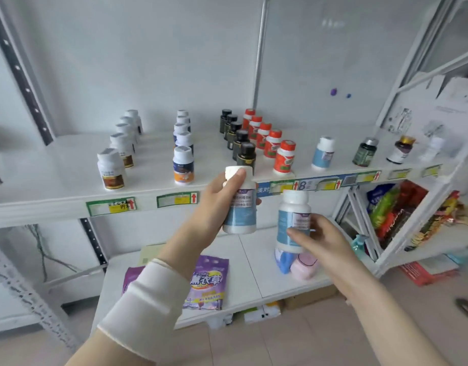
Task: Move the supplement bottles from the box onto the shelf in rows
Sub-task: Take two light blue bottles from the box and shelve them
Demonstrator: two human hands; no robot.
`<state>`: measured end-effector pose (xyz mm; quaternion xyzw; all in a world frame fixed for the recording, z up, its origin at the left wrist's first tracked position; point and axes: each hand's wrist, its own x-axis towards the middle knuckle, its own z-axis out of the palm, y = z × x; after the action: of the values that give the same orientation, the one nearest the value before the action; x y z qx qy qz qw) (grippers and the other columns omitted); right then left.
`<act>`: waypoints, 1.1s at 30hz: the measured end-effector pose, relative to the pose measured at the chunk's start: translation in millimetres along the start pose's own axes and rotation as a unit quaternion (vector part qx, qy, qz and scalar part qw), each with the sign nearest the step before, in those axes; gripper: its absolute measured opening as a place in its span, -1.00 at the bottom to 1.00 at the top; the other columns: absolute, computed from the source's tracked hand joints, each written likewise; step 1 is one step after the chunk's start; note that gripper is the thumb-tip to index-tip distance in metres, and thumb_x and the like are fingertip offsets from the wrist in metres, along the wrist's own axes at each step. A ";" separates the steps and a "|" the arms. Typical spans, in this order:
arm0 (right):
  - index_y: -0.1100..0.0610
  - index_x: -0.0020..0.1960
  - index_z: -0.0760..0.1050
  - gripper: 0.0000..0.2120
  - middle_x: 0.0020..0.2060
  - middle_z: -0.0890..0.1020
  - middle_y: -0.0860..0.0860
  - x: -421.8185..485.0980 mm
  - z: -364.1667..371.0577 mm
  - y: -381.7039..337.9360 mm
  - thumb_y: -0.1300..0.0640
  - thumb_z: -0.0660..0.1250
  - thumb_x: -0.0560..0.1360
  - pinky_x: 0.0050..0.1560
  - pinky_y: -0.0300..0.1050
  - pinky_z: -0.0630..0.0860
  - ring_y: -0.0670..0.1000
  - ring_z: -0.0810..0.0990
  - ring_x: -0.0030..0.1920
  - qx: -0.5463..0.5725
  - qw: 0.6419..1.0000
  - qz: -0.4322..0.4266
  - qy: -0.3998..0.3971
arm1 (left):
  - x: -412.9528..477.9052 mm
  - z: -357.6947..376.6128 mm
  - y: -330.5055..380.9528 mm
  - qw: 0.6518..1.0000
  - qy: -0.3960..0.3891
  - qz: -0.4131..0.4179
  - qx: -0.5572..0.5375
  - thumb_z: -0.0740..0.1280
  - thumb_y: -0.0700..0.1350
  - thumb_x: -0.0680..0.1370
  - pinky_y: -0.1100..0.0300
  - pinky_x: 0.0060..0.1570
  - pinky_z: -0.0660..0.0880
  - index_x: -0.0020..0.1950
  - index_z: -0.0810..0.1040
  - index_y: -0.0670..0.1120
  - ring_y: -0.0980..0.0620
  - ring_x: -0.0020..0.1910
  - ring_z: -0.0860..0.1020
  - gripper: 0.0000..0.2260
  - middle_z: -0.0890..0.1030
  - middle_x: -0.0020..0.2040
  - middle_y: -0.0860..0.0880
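Two blue-label bottles held before the shelf (56,186) edge, left hand (218,207) wrapped round the left bottle (242,215), right hand (325,241) gripping the right bottle (293,207); best set each upright in line behind the lone blue bottle (323,153) at 1 o'clock, labels forward.

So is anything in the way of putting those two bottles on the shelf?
Nothing visible is. The left bottle, gripped by the left hand, and the right bottle, in the right hand, have open air up to the shelf; the spot behind the lone blue-label bottle looks bare.
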<state>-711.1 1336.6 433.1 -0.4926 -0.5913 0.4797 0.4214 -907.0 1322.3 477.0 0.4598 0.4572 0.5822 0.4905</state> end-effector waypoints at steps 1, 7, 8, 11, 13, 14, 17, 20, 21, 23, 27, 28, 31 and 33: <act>0.00 0.00 0.49 -0.79 -0.03 0.63 -0.01 10.9 -13.6 -3.2 0.17 0.43 0.42 -0.04 -0.21 0.49 0.02 0.59 0.01 -0.001 1.000 -0.003 0.009 | 14.5 12.1 2.9 1.000 -0.008 0.005 0.007 0.18 0.03 0.59 0.24 -0.26 0.61 0.08 0.50 -0.14 0.13 -0.33 0.65 -0.74 0.66 -0.25 0.02; 0.09 0.15 0.48 -0.69 0.03 0.63 0.02 99.3 -78.9 -32.9 0.18 0.41 0.42 0.00 -0.20 0.49 0.02 0.58 0.06 -0.031 0.997 -0.050 0.048 | 121.9 68.0 17.3 0.998 -0.033 0.032 0.030 0.22 0.06 0.58 0.27 -0.24 0.60 0.10 0.53 -0.15 0.12 -0.28 0.65 -0.69 0.65 -0.13 -0.07; 0.12 0.16 0.48 -0.68 0.04 0.63 0.04 117.2 -87.4 -38.4 0.19 0.41 0.42 0.03 -0.17 0.50 0.04 0.59 0.07 -0.039 0.996 -0.058 0.054 | 141.4 74.4 20.6 0.997 -0.044 0.040 0.039 0.21 0.07 0.58 0.31 -0.29 0.58 0.11 0.53 -0.21 0.15 -0.32 0.65 -0.64 0.65 -0.15 -0.07; 0.10 0.18 0.48 -0.64 0.07 0.63 0.06 170.9 -110.0 -52.3 0.15 0.43 0.41 0.18 -0.01 0.50 0.06 0.60 0.10 -0.063 0.994 -0.062 0.056 | 195.3 90.9 32.7 0.993 -0.070 0.060 0.070 0.19 0.10 0.58 0.26 -0.22 0.60 0.11 0.53 -0.28 0.12 -0.33 0.64 -0.57 0.64 -0.20 -0.09; 0.07 0.17 0.48 -0.65 0.08 0.62 0.04 202.1 -121.1 -59.7 0.11 0.43 0.41 0.22 0.02 0.49 0.02 0.60 0.09 -0.071 0.995 -0.052 0.052 | 230.0 98.8 36.4 0.990 -0.086 0.066 0.093 0.18 0.12 0.58 0.20 -0.16 0.59 0.10 0.52 -0.30 0.05 -0.26 0.65 -0.53 0.65 -0.20 -0.10; 0.06 0.16 0.48 -0.66 0.08 0.62 0.04 218.1 -125.7 -63.9 0.10 0.43 0.41 0.21 0.00 0.49 0.01 0.60 0.09 -0.073 0.995 -0.049 0.053 | 247.3 102.0 38.3 0.987 -0.093 0.070 0.108 0.18 0.12 0.58 0.24 -0.17 0.59 0.12 0.52 -0.29 0.04 -0.23 0.65 -0.53 0.66 -0.18 -0.11; 0.03 0.09 0.48 -0.72 0.06 0.61 0.01 264.7 -142.0 -74.2 0.12 0.43 0.41 0.14 -0.08 0.50 -0.04 0.59 0.04 -0.086 0.994 -0.050 0.048 | 298.3 114.9 39.9 0.980 -0.100 0.085 0.148 0.19 0.13 0.57 0.28 -0.13 0.59 0.18 0.48 -0.23 0.05 -0.14 0.67 -0.56 0.68 -0.08 -0.11; 0.04 0.10 0.46 -0.69 0.06 0.61 0.00 298.2 -152.5 -81.8 0.12 0.44 0.40 0.08 -0.14 0.52 -0.04 0.59 0.06 -0.111 0.992 -0.056 0.019 | 334.9 121.7 39.5 0.970 -0.098 0.107 0.197 0.22 0.23 0.52 0.12 0.06 0.57 0.18 0.47 -0.14 0.00 -0.02 0.65 -0.52 0.67 0.02 -0.09; 0.07 0.14 0.45 -0.66 0.06 0.61 0.00 315.0 -159.0 -82.4 0.13 0.44 0.40 0.09 -0.15 0.52 -0.04 0.59 0.07 -0.119 0.991 -0.055 0.010 | 351.8 126.0 38.1 0.965 -0.096 0.112 0.219 0.23 0.30 0.45 0.04 0.11 0.55 0.16 0.48 -0.12 -0.02 0.01 0.64 -0.47 0.66 0.04 -0.08; 0.11 0.19 0.44 -0.60 0.08 0.61 0.02 347.1 -169.9 -82.5 0.13 0.45 0.40 0.14 -0.10 0.54 -0.03 0.59 0.09 -0.137 0.989 -0.047 -0.012 | 382.3 133.4 34.2 0.961 -0.087 0.112 0.239 0.22 0.33 0.37 -0.04 0.17 0.52 0.13 0.49 -0.11 -0.07 0.07 0.62 -0.41 0.65 0.06 -0.09; 0.17 0.23 0.42 -0.52 0.11 0.59 0.05 406.3 -189.4 -72.2 0.14 0.48 0.37 0.07 -0.13 0.55 -0.02 0.60 0.09 -0.148 0.987 -0.030 -0.061 | 435.4 141.7 20.1 0.964 -0.091 0.074 0.240 0.25 0.20 0.52 -0.05 0.26 0.46 0.14 0.51 -0.12 -0.09 0.17 0.57 -0.57 0.62 0.14 -0.13; 0.16 0.22 0.42 -0.52 0.11 0.59 0.06 419.5 -193.3 -68.1 0.14 0.49 0.35 0.07 -0.12 0.55 -0.02 0.60 0.08 -0.157 0.984 -0.026 -0.074 | 444.6 142.5 15.0 0.968 -0.102 0.059 0.221 0.25 0.17 0.51 -0.04 0.27 0.46 0.12 0.52 -0.09 -0.08 0.18 0.57 -0.63 0.62 0.15 -0.13; 0.12 0.18 0.44 -0.50 0.07 0.61 0.04 456.5 -201.9 -55.9 0.11 0.53 0.31 0.17 -0.02 0.53 -0.01 0.60 0.08 -0.182 0.977 -0.015 -0.108 | 468.5 146.6 3.1 0.976 -0.093 0.036 0.196 0.25 0.08 0.54 0.07 0.22 0.49 0.10 0.53 -0.07 -0.03 0.14 0.58 -0.73 0.61 0.14 -0.13; 0.08 0.16 0.43 -0.50 0.05 0.60 0.00 477.8 -202.3 -49.5 0.10 0.54 0.28 0.19 -0.01 0.52 -0.01 0.60 0.07 -0.198 0.972 -0.013 -0.128 | 485.3 149.3 -1.0 0.974 -0.056 0.027 0.219 0.27 0.04 0.54 0.16 0.10 0.51 0.13 0.52 -0.12 0.00 0.04 0.58 -0.72 0.62 0.04 -0.10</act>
<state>-599.7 1836.2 531.4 -0.4932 -0.7299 0.4067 0.2422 -806.6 1815.7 542.0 0.6006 0.5327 0.4541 0.3865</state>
